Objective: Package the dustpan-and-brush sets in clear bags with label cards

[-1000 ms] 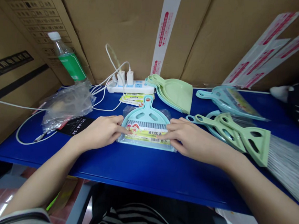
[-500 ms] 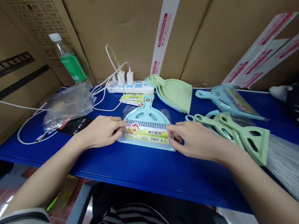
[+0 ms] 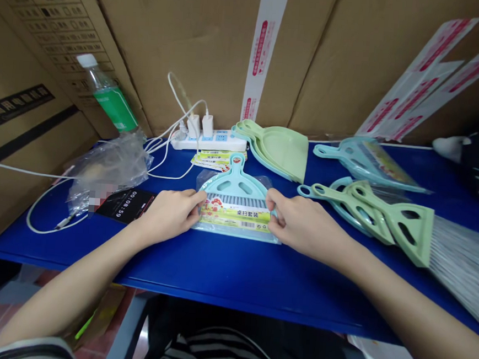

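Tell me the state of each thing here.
Front dustpan set: bagged, lying flat
Left grip: closed on that set's left edge
Right grip: closed on that set's right edge
Phone: screen lit
Bottle: capped
Power strip: some sockets occupied
Clear bag: crumpled
Green dustpan: unbagged, stacked
Brushes: overlapping
Rear blue dustpan: bagged

The blue table (image 3: 235, 279) over there carries a bagged dustpan (image 3: 237, 185) near its middle, cards (image 3: 216, 158) and a power strip (image 3: 226, 142) behind that, stacked dustpans (image 3: 283, 150) beside the strip, brushes (image 3: 417, 215) and a second bagged dustpan (image 3: 361, 158) to the right, and a crumpled bag (image 3: 118, 161), phone (image 3: 121, 204) and cable (image 3: 44, 233) to the left.
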The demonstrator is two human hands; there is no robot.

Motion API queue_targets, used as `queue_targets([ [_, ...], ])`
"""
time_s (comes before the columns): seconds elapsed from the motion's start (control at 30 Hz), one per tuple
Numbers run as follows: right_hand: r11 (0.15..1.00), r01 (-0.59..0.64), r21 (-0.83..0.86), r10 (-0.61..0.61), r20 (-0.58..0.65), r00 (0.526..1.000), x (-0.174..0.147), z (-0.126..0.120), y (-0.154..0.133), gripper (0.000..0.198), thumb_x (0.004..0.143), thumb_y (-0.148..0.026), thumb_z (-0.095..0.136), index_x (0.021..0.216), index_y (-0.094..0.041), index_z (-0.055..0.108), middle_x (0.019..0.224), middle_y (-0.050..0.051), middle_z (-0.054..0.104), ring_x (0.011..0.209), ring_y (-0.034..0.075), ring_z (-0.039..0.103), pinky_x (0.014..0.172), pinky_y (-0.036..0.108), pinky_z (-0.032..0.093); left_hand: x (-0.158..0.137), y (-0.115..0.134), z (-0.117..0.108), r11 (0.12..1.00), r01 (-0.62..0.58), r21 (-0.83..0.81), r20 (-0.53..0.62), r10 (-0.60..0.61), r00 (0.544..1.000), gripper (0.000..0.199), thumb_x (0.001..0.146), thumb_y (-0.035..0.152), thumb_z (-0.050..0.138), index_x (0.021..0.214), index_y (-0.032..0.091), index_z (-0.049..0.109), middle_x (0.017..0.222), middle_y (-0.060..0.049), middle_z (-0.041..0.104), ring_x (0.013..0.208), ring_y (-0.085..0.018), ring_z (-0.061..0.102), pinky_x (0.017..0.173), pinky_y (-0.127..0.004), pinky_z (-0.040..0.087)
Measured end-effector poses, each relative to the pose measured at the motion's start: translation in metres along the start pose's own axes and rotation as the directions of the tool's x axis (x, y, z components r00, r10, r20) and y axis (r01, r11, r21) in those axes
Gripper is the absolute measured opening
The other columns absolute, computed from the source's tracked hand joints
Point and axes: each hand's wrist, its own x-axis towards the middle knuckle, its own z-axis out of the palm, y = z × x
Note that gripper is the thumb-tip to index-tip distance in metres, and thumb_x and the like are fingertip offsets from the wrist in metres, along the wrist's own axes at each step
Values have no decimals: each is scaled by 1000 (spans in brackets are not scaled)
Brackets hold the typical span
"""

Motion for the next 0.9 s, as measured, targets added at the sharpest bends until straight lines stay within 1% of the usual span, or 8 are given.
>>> queue_targets([
  [0.1,999,12,35,-12,8,1000,0,0,1,17,75,-10,45,89,-20,49,54,-3,51,53,16,48,51,26,24,1,1,-1,999,36,-26,2,-36,999,14,82,15,44,89,21,56,82,-1,68,69,-20,64,55,-27,36],
  [0.2,999,18,46,-20,35,999,-1,-2,0,16,75,-9,45,86,-21,46,53,-4,51,54,16,48,52,27,25,1,1,-1,998,39,-50,0,-39,999,13,81,15,46,87,21,55,76,0,67,68,-19,64,55,-26,35],
  [0.4,998,59,-2,-59,36,998,-6,-4,1,12,76,-11,44,79,-22,43,55,-3,53,52,15,46,50,27,21,-3,-1,1,996,37,-86,-5,-37,999,15,78,15,47,90,22,52,64,4,63,63,-20,64,55,-26,35],
  [0.57,999,8,-33,-6,73,997,-4,-7,-2,11,80,-13,44,76,-23,40,57,-2,54,53,15,47,49,27,21,-3,-1,1,995,31,-91,3,-31,1000,16,78,18,48,93,21,50,61,4,63,61,-21,65,55,-27,36],
  [0.77,999,4,-49,0,71,997,-4,-7,-2,10,81,-14,43,77,-23,41,57,-2,54,52,15,46,49,27,21,-2,-2,-2,998,24,-50,5,-24,1000,11,84,17,42,92,20,50,63,2,65,61,-22,66,52,-28,34],
  [0.9,998,4,-69,-1,47,999,-4,-8,-1,9,85,-17,39,82,-22,45,57,-1,54,51,15,46,49,27,20,-2,-3,-1,1000,30,-2,-30,-30,999,11,89,20,40,92,20,50,62,2,65,58,-22,65,50,-27,32],
])
